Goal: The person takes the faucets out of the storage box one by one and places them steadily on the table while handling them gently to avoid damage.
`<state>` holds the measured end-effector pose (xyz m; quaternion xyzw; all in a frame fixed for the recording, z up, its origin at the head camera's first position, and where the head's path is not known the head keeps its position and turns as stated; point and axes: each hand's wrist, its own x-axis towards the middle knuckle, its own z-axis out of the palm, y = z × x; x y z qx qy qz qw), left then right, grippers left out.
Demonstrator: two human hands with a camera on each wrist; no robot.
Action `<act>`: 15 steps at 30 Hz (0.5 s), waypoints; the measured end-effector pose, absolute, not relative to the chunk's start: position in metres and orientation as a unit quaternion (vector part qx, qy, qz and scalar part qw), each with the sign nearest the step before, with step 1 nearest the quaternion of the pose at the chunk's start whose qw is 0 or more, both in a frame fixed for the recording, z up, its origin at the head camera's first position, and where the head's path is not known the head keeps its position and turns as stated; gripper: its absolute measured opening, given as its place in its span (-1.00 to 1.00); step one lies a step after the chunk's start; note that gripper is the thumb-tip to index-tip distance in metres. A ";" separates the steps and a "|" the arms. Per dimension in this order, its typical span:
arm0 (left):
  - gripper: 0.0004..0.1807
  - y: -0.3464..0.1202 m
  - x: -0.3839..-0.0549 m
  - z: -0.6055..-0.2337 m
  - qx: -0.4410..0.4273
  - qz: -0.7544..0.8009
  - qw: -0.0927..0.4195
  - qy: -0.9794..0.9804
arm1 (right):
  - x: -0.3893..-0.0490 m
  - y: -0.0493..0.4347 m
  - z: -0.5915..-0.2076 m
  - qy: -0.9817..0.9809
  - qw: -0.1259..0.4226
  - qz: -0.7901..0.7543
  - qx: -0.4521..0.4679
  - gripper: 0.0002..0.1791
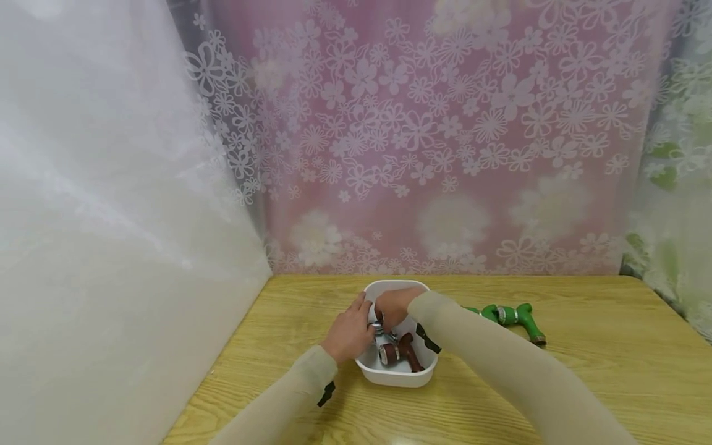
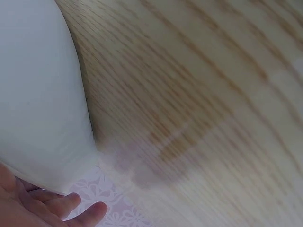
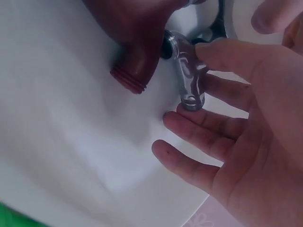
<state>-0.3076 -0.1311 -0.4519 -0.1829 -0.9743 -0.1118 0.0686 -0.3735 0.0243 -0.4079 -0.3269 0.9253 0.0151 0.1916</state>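
In the head view a white basin (image 1: 396, 378) stands on the table, with both hands at it. My right hand (image 1: 394, 307) reaches down inside and pinches a small chrome tap (image 3: 187, 75) between thumb and forefinger. Its other fingers spread loosely below the tap in the right wrist view. A maroon tap (image 1: 410, 353) with a threaded spout lies in the near part of the basin, beside the chrome one. Over the left rim rests my left hand (image 1: 350, 332), its fingers extended forward; the left wrist view shows these fingers above the basin's outer wall (image 2: 42, 94).
Green taps (image 1: 520, 316) lie on the wooden table (image 1: 601, 364) right of the basin, partly hidden by the right sleeve (image 1: 500, 358). A flowered pink curtain (image 1: 445, 154) hangs behind the table, and a pale sheet (image 1: 111, 216) closes off the left side.
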 end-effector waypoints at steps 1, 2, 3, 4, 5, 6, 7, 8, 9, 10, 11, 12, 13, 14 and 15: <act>-0.42 -0.131 -0.308 -0.452 -0.184 -0.110 0.070 -0.974 | -0.373 0.024 -0.408 0.925 0.194 0.014 -0.326 -0.86; -0.42 -0.131 -0.308 -0.452 -0.184 -0.108 0.070 -0.974 | -0.373 0.024 -0.408 0.926 0.195 0.010 -0.325 -0.90; -0.42 -0.130 -0.308 -0.452 -0.185 -0.107 0.071 -0.974 | -0.373 0.025 -0.408 0.926 0.197 0.008 -0.322 -0.93; -0.42 -0.130 -0.308 -0.452 -0.185 -0.106 0.071 -0.974 | -0.373 0.025 -0.408 0.926 0.199 0.006 -0.320 -0.94; -0.42 -0.130 -0.308 -0.452 -0.185 -0.105 0.072 -0.974 | -0.373 0.025 -0.408 0.927 0.200 0.004 -0.318 -0.95; -0.42 -0.130 -0.308 -0.452 -0.185 -0.105 0.072 -0.974 | -0.373 0.025 -0.408 0.927 0.201 0.005 -0.318 -0.94; -0.43 -0.130 -0.308 -0.452 -0.186 -0.106 0.072 -0.974 | -0.373 0.025 -0.408 0.927 0.201 0.004 -0.317 -0.93; -0.43 -0.130 -0.308 -0.452 -0.186 -0.105 0.072 -0.974 | -0.373 0.025 -0.408 0.927 0.200 0.005 -0.318 -0.93; -0.43 -0.130 -0.308 -0.452 -0.187 -0.104 0.073 -0.974 | -0.373 0.025 -0.408 0.926 0.200 0.007 -0.320 -0.92; -0.43 -0.130 -0.307 -0.452 -0.187 -0.103 0.072 -0.974 | -0.373 0.025 -0.408 0.925 0.199 0.007 -0.322 -0.92; -0.43 -0.130 -0.307 -0.452 -0.187 -0.102 0.072 -0.974 | -0.372 0.025 -0.408 0.925 0.198 0.008 -0.325 -0.91; -0.43 -0.130 -0.307 -0.452 -0.187 -0.101 0.072 -0.974 | -0.372 0.025 -0.407 0.923 0.198 0.010 -0.329 -0.91; -0.43 -0.131 -0.307 -0.452 -0.187 -0.102 0.072 -0.974 | -0.371 0.025 -0.406 0.923 0.197 0.011 -0.331 -0.90; -0.43 -0.131 -0.307 -0.452 -0.187 -0.101 0.072 -0.974 | -0.370 0.025 -0.405 0.923 0.196 0.009 -0.331 -0.90; -0.43 -0.131 -0.307 -0.452 -0.187 -0.103 0.072 -0.974 | -0.369 0.025 -0.404 0.923 0.195 0.009 -0.332 -0.89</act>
